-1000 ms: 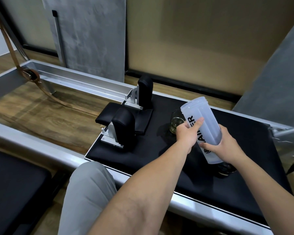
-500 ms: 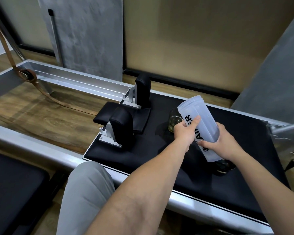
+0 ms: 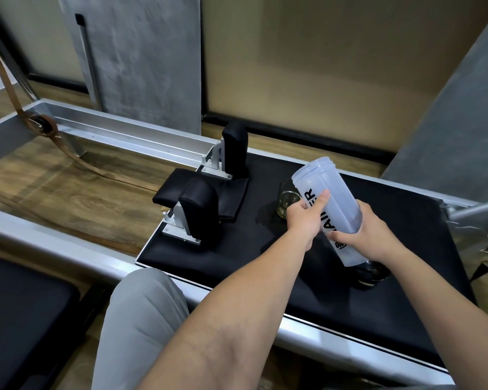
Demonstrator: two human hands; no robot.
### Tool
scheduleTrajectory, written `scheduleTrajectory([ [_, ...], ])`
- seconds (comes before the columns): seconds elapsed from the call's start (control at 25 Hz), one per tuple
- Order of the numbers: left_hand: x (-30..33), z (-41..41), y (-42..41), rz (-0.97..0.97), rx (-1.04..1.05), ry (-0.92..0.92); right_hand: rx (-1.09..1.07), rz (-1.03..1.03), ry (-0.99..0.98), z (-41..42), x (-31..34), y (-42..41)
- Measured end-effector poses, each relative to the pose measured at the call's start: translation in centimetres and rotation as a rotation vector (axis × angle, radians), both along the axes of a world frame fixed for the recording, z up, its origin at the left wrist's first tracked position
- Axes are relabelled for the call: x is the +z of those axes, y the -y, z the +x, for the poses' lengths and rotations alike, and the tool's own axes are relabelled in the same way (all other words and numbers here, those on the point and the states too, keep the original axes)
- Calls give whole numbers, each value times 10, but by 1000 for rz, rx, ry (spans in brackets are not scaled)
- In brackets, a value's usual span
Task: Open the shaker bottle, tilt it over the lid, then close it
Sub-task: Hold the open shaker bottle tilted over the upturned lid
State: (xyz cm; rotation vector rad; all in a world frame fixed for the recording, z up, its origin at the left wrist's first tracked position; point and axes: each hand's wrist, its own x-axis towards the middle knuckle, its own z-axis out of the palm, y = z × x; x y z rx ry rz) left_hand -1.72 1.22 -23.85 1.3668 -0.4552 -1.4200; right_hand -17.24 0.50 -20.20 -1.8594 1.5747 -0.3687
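- Frosted plastic was what I had in both hands: the shaker bottle [image 3: 328, 209], lid off, its threaded mouth pointing up and away to the left
- My left hand [image 3: 306, 219] was wrapped round the middle of the bottle, thumb laid along the black lettering, I judged to steer the tilt
- My right hand [image 3: 366, 235] was curled round the lower part near the base, carrying the weight so the lean stayed controlled
- The bottle was held above the black pad [image 3: 406, 291], touching nothing but my hands
- A dark round thing [image 3: 373, 274] lay on the pad just under the bottle's base; I took it for the lid, though my wrist hid most of it
- A small glass [image 3: 286, 204] stood on the pad beside my left hand, behind the bottle
- I judged the opening done and the tilt under way; the mouth leaned away from the supposed lid, so closing was yet to come
- Two padded black blocks [image 3: 200, 209] stood well to the left, out of the way
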Motion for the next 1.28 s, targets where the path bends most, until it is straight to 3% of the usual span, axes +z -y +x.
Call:
scheduleTrajectory([
  [1.28, 1, 1, 6, -5, 15, -47, 29, -10, -104, 3, 12, 8],
])
